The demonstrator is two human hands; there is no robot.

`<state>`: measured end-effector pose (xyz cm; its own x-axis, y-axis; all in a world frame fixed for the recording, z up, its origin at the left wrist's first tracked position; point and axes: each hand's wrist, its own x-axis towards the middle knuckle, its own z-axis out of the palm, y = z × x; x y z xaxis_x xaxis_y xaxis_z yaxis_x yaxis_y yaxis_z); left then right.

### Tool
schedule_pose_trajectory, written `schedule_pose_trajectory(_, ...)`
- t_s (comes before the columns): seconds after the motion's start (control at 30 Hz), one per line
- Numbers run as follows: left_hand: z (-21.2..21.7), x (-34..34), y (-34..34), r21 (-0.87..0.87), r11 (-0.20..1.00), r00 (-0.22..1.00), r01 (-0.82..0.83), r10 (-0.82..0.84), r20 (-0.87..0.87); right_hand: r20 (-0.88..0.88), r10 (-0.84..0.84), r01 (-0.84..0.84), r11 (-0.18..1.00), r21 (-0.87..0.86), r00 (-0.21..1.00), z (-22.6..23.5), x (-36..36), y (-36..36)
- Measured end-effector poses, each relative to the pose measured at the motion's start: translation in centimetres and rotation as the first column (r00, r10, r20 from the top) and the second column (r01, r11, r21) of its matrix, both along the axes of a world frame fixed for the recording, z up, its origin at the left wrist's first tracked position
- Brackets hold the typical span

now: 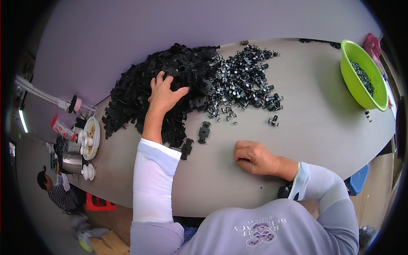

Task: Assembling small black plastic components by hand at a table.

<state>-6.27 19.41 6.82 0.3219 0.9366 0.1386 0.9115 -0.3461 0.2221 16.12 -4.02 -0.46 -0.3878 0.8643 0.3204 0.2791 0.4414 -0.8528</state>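
My left hand (pixel 165 94) reaches onto a big heap of flat black plastic parts (pixel 131 91), its thumb and fingers spread and the fingertips touching pieces on top. My right hand (pixel 257 158) rests on the table in front of me, fingers curled closed; whatever may be inside them is hidden. Between the two hands lies a single black plastic part (pixel 204 132), with another loose black part (pixel 186 148) at the heap's near edge. Against the heap's right side spreads a pile of small shiny metal-and-black wheel-like pieces (pixel 242 78), with one stray piece (pixel 273 120) nearer me.
At the far right of the grey table (pixel 306 123) stands a green basin (pixel 346 80) holding small pieces. On the left are a plate of food (pixel 97 135), a metal pot (pixel 71 162) and white lidded cups. A person (pixel 61 191) sits beyond, near a red stool (pixel 100 204).
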Motion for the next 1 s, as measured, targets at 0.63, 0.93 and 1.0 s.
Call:
schedule_pose_trajectory(0.63, -2.5, -1.3, -15.0, 0.219, 0.956, 0.832, 0.197, -0.281, 0.479, 0.168, -0.381, 0.288, 0.867, 0.406, 0.909, -0.3, 0.6, 7.6)
schedule_pose_trajectory(0.93, -1.4, -12.1, -21.4, -0.17, 0.938, 0.866, -0.303, 0.346, 0.362, 0.195, -0.362, 0.295, 0.906, 0.304, 0.912, -0.8, 1.3, 6.5)
schedule_pose_trajectory(1.0, -1.2, -12.2, -22.1, -0.377, 0.886, 0.872, -0.272, 0.392, 0.292, 0.2, -0.355, 0.289, 0.91, 0.298, 0.913, -1.0, 1.4, 6.7)
